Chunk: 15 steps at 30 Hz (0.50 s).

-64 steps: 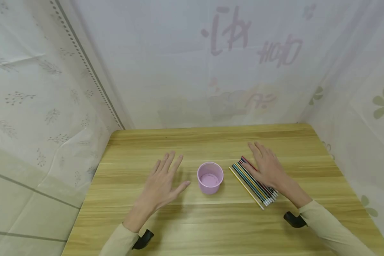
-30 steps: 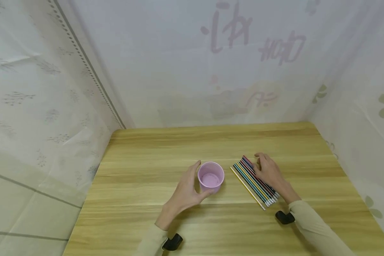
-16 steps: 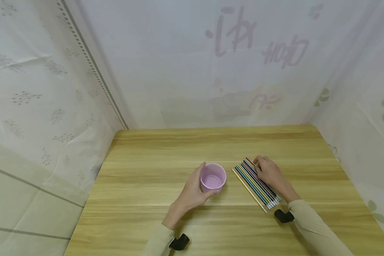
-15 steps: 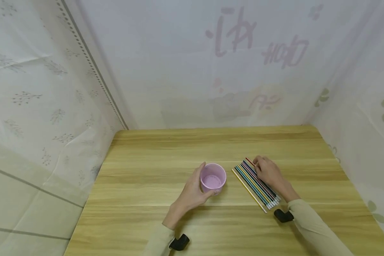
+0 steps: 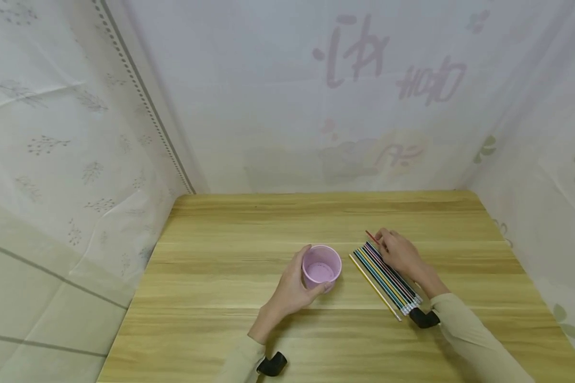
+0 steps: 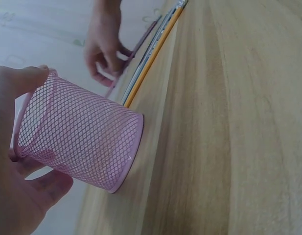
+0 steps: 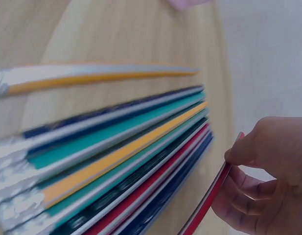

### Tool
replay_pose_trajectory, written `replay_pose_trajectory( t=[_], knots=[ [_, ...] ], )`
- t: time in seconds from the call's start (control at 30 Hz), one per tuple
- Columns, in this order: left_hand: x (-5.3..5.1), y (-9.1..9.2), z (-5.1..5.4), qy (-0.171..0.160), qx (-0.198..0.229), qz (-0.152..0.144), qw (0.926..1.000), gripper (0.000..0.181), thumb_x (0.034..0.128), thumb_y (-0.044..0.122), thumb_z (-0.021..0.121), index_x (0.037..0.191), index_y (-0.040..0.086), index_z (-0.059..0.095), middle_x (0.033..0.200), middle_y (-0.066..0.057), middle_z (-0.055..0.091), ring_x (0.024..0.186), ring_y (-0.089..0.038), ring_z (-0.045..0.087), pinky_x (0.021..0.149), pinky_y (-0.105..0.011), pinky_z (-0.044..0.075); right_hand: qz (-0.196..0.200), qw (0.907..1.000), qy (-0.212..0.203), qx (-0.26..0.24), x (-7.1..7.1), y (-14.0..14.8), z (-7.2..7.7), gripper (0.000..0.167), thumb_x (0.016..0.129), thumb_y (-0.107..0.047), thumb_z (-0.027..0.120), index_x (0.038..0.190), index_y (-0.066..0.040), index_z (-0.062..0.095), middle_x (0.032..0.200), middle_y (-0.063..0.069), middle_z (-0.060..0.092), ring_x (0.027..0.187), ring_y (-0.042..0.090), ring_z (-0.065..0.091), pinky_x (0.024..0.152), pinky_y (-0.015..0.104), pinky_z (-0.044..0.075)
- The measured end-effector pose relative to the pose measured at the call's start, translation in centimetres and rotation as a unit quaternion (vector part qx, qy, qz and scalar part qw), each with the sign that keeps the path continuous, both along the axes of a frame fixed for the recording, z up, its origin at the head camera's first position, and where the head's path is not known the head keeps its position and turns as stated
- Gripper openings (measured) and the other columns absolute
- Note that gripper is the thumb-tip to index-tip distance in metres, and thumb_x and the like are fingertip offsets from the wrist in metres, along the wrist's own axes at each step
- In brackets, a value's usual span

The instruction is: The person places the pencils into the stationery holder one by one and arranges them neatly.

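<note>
A pink mesh cup (image 5: 322,264) stands upright on the wooden table, with my left hand (image 5: 292,287) gripping its side by thumb and fingers. The left wrist view shows the thumb and fingers round the rim end of the cup (image 6: 82,132). My right hand (image 5: 402,256) pinches a red pencil (image 5: 372,236) at the far right of a row of pencils (image 5: 383,274). In the right wrist view the red pencil (image 7: 207,200) is between thumb and fingertips of the right hand (image 7: 268,176), apart from the others. A yellow pencil (image 5: 375,287) lies alone left of the row.
The wooden table (image 5: 211,330) meets a pale printed cloth (image 5: 259,106) at the back and on both sides. Black pieces (image 5: 272,364) are fixed at both wrists, the right one close to the eraser ends of the pencils.
My left hand has moved right from the table and taken hold of the cup. My right hand has gone from lying open over the pencils to pinching the red one, now apart from the row.
</note>
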<state>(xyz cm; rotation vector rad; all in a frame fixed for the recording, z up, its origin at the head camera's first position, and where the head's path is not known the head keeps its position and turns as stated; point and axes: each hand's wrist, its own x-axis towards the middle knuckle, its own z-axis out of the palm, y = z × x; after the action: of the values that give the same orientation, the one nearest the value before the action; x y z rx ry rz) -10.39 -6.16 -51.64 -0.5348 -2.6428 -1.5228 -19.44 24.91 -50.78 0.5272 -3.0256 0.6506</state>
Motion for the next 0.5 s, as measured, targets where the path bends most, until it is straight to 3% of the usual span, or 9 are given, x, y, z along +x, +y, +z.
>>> replay_pose_trajectory(
  t=[0.27,0.5],
  knots=[
    [0.1,0.1,-0.1,0.005,0.007,0.01,0.9999,0.095,0.0798,0.034,0.084,0.155,0.008,0.032,0.146,-0.014,0.052,0.131,-0.03,0.055,0.106,-0.051,0.05,0.01,0.9967,0.037,-0.071,0.5,-2.8,2.7,0.021,0.092,-0.001,0.064,0.112,0.0,0.062,0.085,0.008,0.065,0.074,0.02,0.061,0.061,0.033,0.05],
    [0.1,0.3,-0.1,0.013,0.008,0.011,0.9998,0.095,0.0791,0.033,0.084,0.155,0.01,0.031,0.144,-0.012,0.053,0.13,-0.03,0.055,0.105,-0.052,0.05,0.024,0.9883,0.087,-0.123,1.1,-4.8,4.7,0.02,0.091,0.0,0.063,0.111,0.001,0.063,0.082,0.009,0.064,0.072,0.018,0.064,0.062,0.03,0.054]
  ],
)
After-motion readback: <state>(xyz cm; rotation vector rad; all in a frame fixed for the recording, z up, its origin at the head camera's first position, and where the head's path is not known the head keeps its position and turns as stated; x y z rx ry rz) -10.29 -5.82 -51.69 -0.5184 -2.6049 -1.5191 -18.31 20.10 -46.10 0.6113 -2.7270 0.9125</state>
